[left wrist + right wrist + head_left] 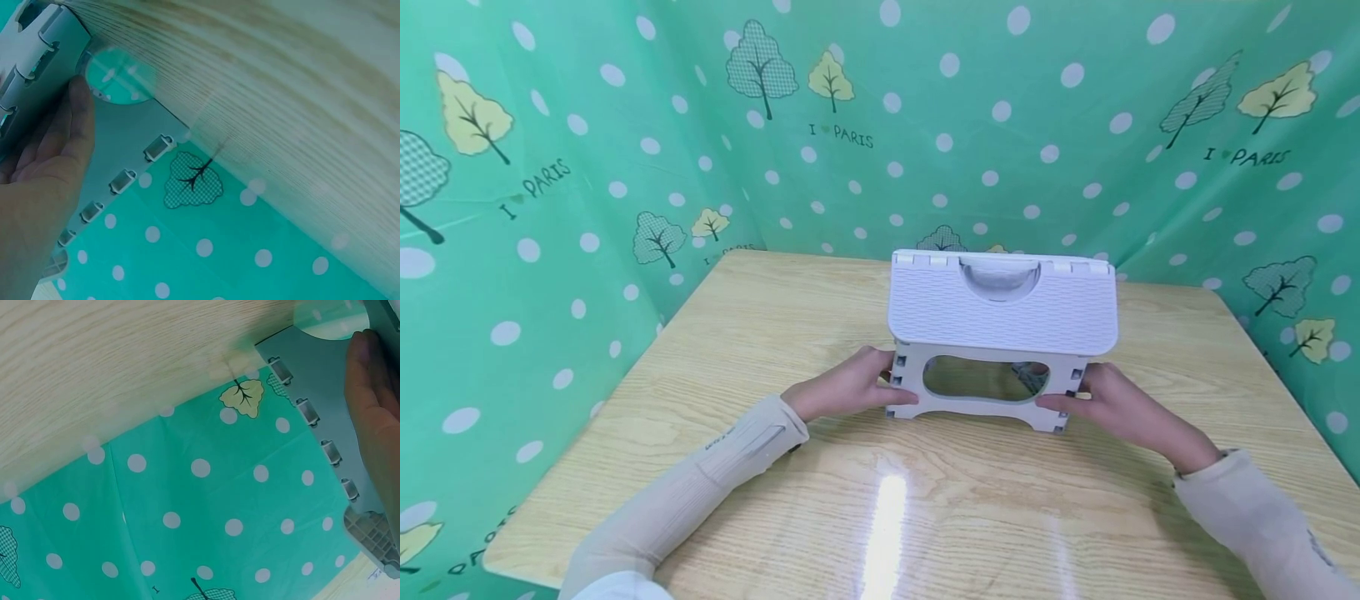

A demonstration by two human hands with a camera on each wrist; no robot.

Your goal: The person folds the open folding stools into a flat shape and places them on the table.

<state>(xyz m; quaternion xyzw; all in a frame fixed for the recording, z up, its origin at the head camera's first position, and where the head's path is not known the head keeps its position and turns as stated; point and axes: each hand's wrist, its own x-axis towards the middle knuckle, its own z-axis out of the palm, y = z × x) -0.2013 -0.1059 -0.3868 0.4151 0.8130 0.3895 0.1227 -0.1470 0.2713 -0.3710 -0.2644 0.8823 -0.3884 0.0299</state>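
Note:
A light-coloured folding step stool (pixel 1000 321) stands on the wooden table, its woven-textured top tilted toward me, with a cut-out handle at the far edge. My left hand (pixel 853 385) grips the left side of its front leg panel, thumb on the outer face and fingers behind. On the opposite side my right hand (pixel 1116 408) holds the same panel in a matching way. In the left wrist view, the left fingers (pixel 65 128) reach between two panels of the stool. The right fingers (pixel 369 375) lie along the inside of a panel with hinge slots in the right wrist view.
The pale wood-grain table (pixel 760 333) spreads around the stool, with bare surface on both sides and in front. Behind and beside it hangs a green dotted curtain (pixel 820 183) with printed trees. A bright light reflection (pixel 886 533) lies on the near tabletop.

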